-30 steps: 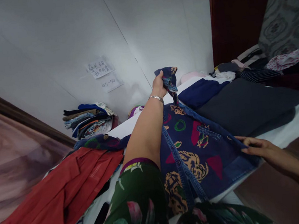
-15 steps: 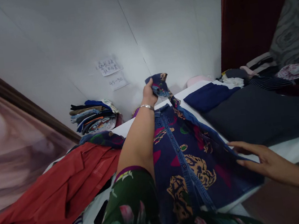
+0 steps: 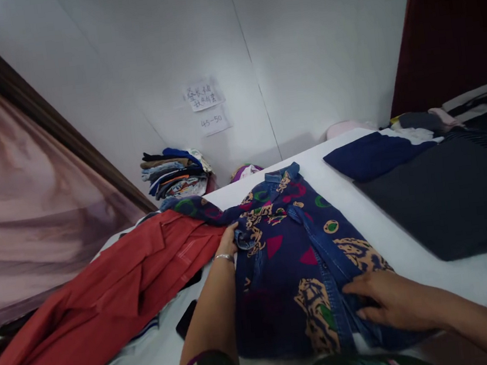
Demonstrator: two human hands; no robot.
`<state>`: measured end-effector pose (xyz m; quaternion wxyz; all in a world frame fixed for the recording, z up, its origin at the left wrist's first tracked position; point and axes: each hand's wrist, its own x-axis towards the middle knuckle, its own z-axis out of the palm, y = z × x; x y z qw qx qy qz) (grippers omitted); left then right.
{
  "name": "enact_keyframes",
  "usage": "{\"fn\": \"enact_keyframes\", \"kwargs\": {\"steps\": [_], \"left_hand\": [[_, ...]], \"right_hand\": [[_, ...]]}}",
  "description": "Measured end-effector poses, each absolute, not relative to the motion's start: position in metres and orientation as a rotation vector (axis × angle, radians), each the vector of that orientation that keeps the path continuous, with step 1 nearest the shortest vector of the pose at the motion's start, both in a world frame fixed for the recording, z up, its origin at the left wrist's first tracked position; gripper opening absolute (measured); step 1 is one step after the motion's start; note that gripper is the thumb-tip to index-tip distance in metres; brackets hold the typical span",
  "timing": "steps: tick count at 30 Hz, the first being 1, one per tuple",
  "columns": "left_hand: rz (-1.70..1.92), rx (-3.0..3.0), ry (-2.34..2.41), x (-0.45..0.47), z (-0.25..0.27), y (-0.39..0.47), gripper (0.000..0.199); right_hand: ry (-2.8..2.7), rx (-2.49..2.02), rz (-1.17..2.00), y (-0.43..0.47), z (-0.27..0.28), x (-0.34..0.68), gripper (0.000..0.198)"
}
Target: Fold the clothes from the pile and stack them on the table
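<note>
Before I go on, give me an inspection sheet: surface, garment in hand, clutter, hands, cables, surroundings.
Surface: white tabletop, visible between garments.
Garment: dark-blue patterned shirt, spread out, collar toward the wall.
Clutter: red garment and black object on the left; stacked clothes farther back; navy garment and dark grey garment on the right.
Hands: left hand holds the shirt near a denim cuff; right hand touches its lower front, grip unclear.
Cables: nothing seen.
Surroundings: two paper notes on the wall, one reading 45-50; pinkish curtain on the left.
</note>
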<state>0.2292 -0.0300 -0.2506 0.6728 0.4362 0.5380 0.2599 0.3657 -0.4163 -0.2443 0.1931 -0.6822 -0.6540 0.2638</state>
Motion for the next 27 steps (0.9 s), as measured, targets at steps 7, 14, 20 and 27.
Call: {"fn": "enact_keyframes", "kwargs": {"steps": [7, 14, 20, 27], "left_hand": [[0.720, 1.495, 1.368, 0.235, -0.229, -0.010, 0.018], [0.413, 2.565, 1.052, 0.317, -0.228, -0.025, 0.028], [0.275, 2.529, 0.992, 0.415, -0.249, -0.020, 0.046], [0.214, 2.402, 1.063, 0.477, -0.268, -0.004, 0.049]], "right_hand": [[-1.641, -1.994, 0.390, -0.407, -0.252, 0.393, 0.040], [-1.630, -2.066, 0.014, -0.401, -0.298, 0.423, 0.044], [-1.292, -2.140, 0.087, -0.419, -0.321, 0.424, 0.053], [-1.065, -2.085, 0.154, -0.422, -0.332, 0.421, 0.051]]}}
